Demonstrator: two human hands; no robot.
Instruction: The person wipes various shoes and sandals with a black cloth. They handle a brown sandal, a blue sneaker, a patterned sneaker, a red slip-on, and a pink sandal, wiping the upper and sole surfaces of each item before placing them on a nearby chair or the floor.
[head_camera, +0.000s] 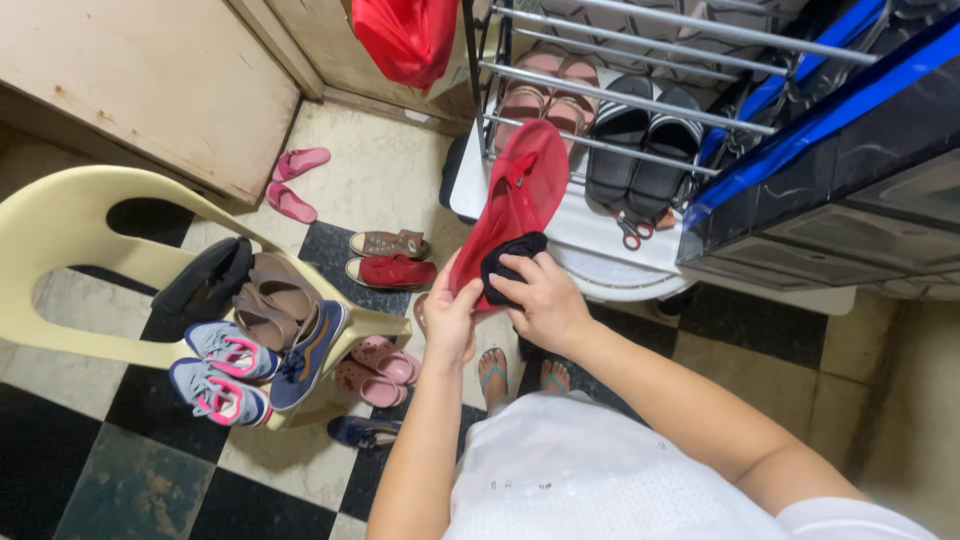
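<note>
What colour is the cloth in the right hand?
Black cloth, seen in the head view.

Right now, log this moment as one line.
left hand: holds red sandal | right hand: presses dark cloth on it | ahead: shoe rack

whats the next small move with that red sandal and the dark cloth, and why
Probably slide the dark cloth further up the red sandal: the left hand grips its lower end, and the right hand presses the cloth only there, the upper part uncovered.
</note>
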